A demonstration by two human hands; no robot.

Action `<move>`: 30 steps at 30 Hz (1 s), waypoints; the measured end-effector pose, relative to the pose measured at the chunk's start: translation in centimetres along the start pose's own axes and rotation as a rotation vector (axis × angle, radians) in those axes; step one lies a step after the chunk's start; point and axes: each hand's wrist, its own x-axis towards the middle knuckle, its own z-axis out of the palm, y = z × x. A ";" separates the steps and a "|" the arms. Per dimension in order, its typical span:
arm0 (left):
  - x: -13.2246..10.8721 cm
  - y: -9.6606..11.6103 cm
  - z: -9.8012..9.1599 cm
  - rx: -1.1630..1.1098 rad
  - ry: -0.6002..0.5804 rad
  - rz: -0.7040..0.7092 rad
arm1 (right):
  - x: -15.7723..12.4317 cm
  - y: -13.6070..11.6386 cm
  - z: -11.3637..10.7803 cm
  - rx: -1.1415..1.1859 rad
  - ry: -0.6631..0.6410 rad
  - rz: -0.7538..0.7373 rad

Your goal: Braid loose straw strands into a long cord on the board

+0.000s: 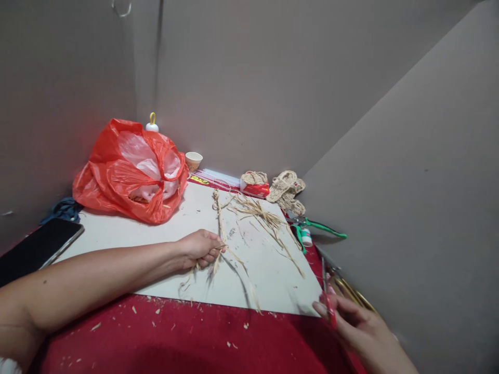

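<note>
My left hand (202,248) is closed around a braided straw cord (220,218) near its lower end, where loose strands fan out toward the front edge of the white board (268,280). The cord's knotted upper end lies farther back on the board. At the right edge of the table, my right hand (351,317) has its fingers on the red handle of a pair of scissors (330,306), blades pointing away from me. A bundle of loose straw strands (267,213) lies on the board, right of the cord.
A red plastic bag (128,176) stands back left, near a black phone (42,246). A paper cup (194,160), small woven straw sandals (286,189), green-handled pliers (323,227) and a small white bottle (306,238) line the far and right sides. Grey walls enclose the table.
</note>
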 end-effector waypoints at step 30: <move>0.7 -0.3 -0.8 -0.002 -0.090 -0.001 | 5.5 -7.9 8.4 -0.451 -0.203 -0.651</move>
